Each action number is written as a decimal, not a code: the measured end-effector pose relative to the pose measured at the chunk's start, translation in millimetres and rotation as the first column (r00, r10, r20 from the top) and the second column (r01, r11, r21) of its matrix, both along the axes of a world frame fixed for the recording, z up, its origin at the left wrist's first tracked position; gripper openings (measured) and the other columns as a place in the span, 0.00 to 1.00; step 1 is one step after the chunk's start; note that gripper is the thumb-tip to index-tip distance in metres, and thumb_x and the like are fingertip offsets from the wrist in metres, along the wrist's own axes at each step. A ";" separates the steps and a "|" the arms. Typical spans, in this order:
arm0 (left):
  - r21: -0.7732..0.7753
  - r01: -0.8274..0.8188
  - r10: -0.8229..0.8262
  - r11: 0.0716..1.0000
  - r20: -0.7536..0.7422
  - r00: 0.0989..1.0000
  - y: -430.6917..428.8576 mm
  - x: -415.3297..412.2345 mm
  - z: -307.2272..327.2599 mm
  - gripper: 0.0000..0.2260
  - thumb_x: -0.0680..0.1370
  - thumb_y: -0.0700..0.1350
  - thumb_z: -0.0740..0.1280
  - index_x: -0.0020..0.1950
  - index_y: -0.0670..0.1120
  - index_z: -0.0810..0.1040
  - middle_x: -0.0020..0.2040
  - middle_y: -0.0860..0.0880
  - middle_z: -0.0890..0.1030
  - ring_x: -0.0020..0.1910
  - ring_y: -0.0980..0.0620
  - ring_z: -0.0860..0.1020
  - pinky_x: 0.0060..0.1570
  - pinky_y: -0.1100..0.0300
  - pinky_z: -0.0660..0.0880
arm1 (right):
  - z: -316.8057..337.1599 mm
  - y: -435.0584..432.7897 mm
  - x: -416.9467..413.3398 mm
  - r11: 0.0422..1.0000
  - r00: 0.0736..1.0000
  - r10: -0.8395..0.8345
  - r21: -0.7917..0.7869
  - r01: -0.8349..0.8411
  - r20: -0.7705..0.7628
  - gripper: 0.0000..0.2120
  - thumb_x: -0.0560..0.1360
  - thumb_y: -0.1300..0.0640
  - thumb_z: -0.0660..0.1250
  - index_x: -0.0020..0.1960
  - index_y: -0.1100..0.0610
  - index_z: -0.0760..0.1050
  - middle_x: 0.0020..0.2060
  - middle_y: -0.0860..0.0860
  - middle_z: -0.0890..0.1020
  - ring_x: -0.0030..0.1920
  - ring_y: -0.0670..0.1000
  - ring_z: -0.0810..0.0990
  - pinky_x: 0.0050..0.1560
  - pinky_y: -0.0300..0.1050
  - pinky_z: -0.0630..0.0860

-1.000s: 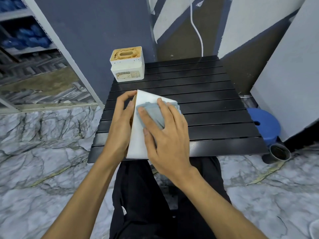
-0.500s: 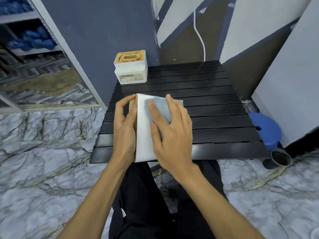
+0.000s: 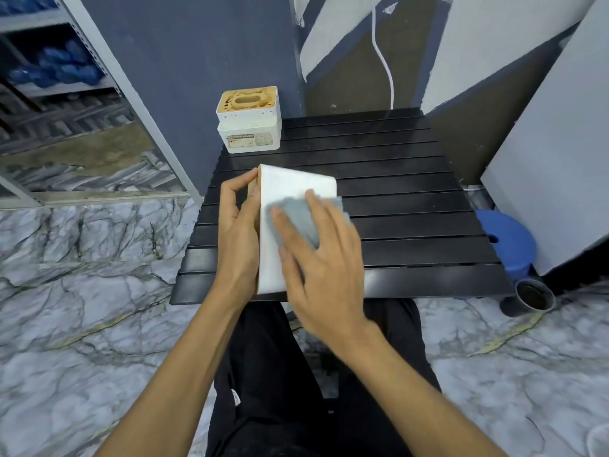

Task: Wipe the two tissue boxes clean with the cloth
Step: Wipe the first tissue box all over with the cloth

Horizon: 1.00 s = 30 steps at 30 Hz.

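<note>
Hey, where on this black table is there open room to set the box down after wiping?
The black table is bare across its right half, from the held tissue box to the right edge. A narrower bare strip lies between it and the far tissue box. The left-front is crowded: left hand, right hand and cloth.

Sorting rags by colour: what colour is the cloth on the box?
Grey-blue cloth, under the right hand; head view.

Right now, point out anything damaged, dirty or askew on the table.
The far tissue box at the back left corner of the table has a stained, patchy label and a blotchy top. The near box is tipped, held by the left hand.
</note>
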State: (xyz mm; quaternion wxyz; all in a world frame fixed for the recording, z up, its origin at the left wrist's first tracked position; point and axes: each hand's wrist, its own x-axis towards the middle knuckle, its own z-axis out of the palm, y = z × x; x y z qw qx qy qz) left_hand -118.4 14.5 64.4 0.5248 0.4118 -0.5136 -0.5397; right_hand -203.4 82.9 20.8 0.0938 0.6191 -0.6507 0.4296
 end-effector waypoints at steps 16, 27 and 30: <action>0.091 -0.009 0.009 0.996 -0.008 1.000 -6.3 -0.4 -8.8 0.09 0.83 0.50 0.63 0.62 0.51 0.71 0.38 0.57 0.81 0.37 0.56 0.76 0.39 0.57 0.75 | 7.3 -23.7 -24.1 0.995 0.990 -0.072 -0.056 0.079 0.118 0.19 0.82 0.53 0.59 0.73 0.49 0.70 0.74 0.58 0.67 0.73 0.60 0.64 0.71 0.57 0.63; 0.007 0.094 -0.094 0.996 0.046 0.994 -19.5 5.7 -17.0 0.16 0.84 0.50 0.60 0.69 0.43 0.68 0.41 0.60 0.83 0.36 0.60 0.78 0.35 0.63 0.77 | 8.8 -25.9 -31.3 0.997 0.998 -0.061 -0.039 0.062 0.026 0.20 0.82 0.52 0.58 0.73 0.48 0.70 0.73 0.58 0.68 0.71 0.59 0.65 0.69 0.55 0.63; -0.067 0.162 -0.159 0.985 0.045 0.986 -22.7 11.6 -23.8 0.18 0.82 0.46 0.59 0.70 0.40 0.65 0.45 0.60 0.83 0.37 0.60 0.79 0.35 0.64 0.76 | 12.0 -22.6 -35.4 1.000 0.996 -0.014 -0.021 0.016 0.093 0.19 0.82 0.51 0.57 0.72 0.48 0.71 0.71 0.56 0.70 0.69 0.57 0.67 0.66 0.55 0.67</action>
